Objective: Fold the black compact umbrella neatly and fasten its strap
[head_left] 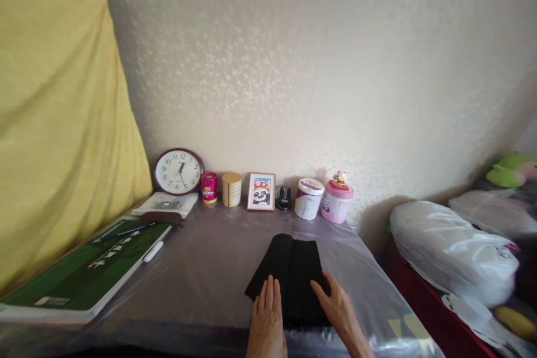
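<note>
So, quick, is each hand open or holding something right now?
Left hand: open, flat on the cloth.
Right hand: at the cloth's right edge; whether it's holding it can't be told.

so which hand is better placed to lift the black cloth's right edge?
Probably the right hand: it's at that edge of the black cloth, thumb over the fabric. The left hand lies flat, left of the crease.

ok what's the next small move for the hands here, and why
Perhaps fold the right side of the black cloth toward the line down its middle: the right hand is at that edge, while the left hand lies flat on the other side and could keep it steady.
</note>
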The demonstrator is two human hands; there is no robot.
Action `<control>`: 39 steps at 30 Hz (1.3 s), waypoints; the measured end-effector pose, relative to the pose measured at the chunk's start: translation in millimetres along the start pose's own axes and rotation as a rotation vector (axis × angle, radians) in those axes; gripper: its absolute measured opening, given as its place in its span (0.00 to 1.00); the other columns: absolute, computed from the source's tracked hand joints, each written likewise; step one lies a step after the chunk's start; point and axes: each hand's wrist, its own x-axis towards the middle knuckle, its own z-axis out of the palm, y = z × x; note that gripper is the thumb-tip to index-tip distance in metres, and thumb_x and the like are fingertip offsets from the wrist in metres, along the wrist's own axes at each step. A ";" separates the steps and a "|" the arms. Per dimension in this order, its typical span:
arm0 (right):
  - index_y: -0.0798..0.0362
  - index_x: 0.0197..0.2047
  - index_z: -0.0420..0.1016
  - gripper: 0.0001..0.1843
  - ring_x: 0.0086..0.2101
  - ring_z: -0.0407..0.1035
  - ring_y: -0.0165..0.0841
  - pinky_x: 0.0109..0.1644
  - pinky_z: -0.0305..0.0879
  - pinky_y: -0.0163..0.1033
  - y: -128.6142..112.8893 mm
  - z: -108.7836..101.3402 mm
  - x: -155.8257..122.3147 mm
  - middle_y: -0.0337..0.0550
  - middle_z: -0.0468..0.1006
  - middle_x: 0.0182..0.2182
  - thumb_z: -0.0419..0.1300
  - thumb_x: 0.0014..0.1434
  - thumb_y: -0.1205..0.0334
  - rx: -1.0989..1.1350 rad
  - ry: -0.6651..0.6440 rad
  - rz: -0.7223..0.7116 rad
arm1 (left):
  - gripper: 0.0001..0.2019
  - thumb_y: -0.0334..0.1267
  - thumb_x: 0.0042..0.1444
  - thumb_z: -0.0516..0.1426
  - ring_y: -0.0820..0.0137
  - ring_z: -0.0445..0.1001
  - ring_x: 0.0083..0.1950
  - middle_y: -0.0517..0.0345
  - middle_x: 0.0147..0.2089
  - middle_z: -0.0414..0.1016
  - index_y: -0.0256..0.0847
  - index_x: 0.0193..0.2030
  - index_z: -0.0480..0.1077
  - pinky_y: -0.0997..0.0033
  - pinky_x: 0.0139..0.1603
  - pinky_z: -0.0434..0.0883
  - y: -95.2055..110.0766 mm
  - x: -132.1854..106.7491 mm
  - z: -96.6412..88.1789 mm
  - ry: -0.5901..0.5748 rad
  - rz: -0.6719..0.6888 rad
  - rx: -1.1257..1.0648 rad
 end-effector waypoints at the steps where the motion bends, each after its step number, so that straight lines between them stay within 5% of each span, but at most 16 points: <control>1: 0.55 0.45 0.72 0.23 0.43 0.71 0.46 0.46 0.66 0.47 -1.6 -1.2 -1.2 0.52 0.78 0.40 0.53 0.52 0.48 -0.003 -0.009 0.000 | 0.48 0.26 0.34 0.49 0.61 0.28 0.68 0.52 0.68 0.21 0.33 0.65 0.30 0.58 0.67 0.41 0.3 -0.5 -0.9 0.004 0.002 0.001; 6: 0.54 0.42 0.74 0.19 0.43 0.71 0.46 0.47 0.65 0.47 -18.5 -8.0 0.8 0.50 0.78 0.40 0.54 0.51 0.53 0.110 -0.061 0.010 | 0.48 0.23 0.34 0.49 0.61 0.29 0.68 0.50 0.68 0.22 0.32 0.65 0.31 0.61 0.67 0.42 4.5 -6.2 -11.5 -0.011 -0.012 -0.049; 10: 0.53 0.38 0.74 0.16 0.39 0.72 0.42 0.43 0.67 0.42 -46.6 -2.9 6.8 0.45 0.79 0.35 0.58 0.49 0.53 0.529 -0.225 -0.008 | 0.47 0.23 0.35 0.50 0.61 0.31 0.68 0.46 0.68 0.25 0.33 0.65 0.33 0.63 0.66 0.44 6.1 -8.6 -15.5 -0.014 -0.047 -0.063; 13: 0.54 0.38 0.74 0.17 0.37 0.72 0.39 0.42 0.68 0.41 -71.4 9.7 10.5 0.44 0.79 0.35 0.60 0.47 0.53 0.839 -0.323 0.037 | 0.46 0.24 0.35 0.50 0.61 0.31 0.68 0.45 0.68 0.27 0.32 0.65 0.34 0.62 0.66 0.44 2.8 -5.4 -9.3 0.005 -0.044 -0.043; 18: 0.54 0.38 0.75 0.19 0.36 0.73 0.39 0.42 0.68 0.41 -99.9 38.2 14.5 0.43 0.79 0.33 0.64 0.44 0.53 1.031 -0.430 0.088 | 0.43 0.28 0.40 0.50 0.59 0.35 0.68 0.45 0.68 0.32 0.30 0.65 0.38 0.57 0.65 0.46 -10.4 3.1 10.3 0.036 -0.030 -0.067; 26: 0.53 0.38 0.75 0.18 0.36 0.72 0.38 0.40 0.68 0.41 -99.8 73.0 18.4 0.42 0.79 0.32 0.63 0.45 0.53 0.948 -0.520 0.026 | 0.37 0.28 0.43 0.48 0.60 0.46 0.67 0.42 0.67 0.47 0.28 0.64 0.45 0.61 0.65 0.49 -21.0 3.9 14.9 0.084 -0.021 -0.042; 33: 0.55 0.43 0.74 0.19 0.33 0.70 0.35 0.38 0.64 0.38 -96.8 80.6 21.4 0.41 0.77 0.30 0.59 0.50 0.54 0.492 -0.439 -0.144 | 0.30 0.35 0.49 0.49 0.57 0.57 0.62 0.34 0.60 0.59 0.24 0.60 0.52 0.59 0.59 0.61 -44.9 5.1 34.7 0.153 0.101 -0.034; 36: 0.56 0.43 0.74 0.20 0.30 0.69 0.33 0.36 0.62 0.36 -103.3 75.2 17.8 0.41 0.77 0.27 0.54 0.55 0.50 0.378 -0.481 -0.206 | 0.26 0.37 0.52 0.50 0.58 0.66 0.56 0.36 0.55 0.65 0.27 0.57 0.57 0.62 0.53 0.67 -58.6 1.2 36.1 0.344 0.215 -0.024; 39: 0.54 0.34 0.75 0.24 0.30 0.69 0.32 0.37 0.61 0.36 -109.7 68.9 14.2 0.40 0.77 0.25 0.47 0.59 0.44 0.386 -0.535 -0.241 | 0.16 0.38 0.56 0.48 0.63 0.72 0.47 0.44 0.45 0.71 0.35 0.50 0.62 0.65 0.45 0.71 -57.9 -7.3 18.0 0.574 0.214 -0.034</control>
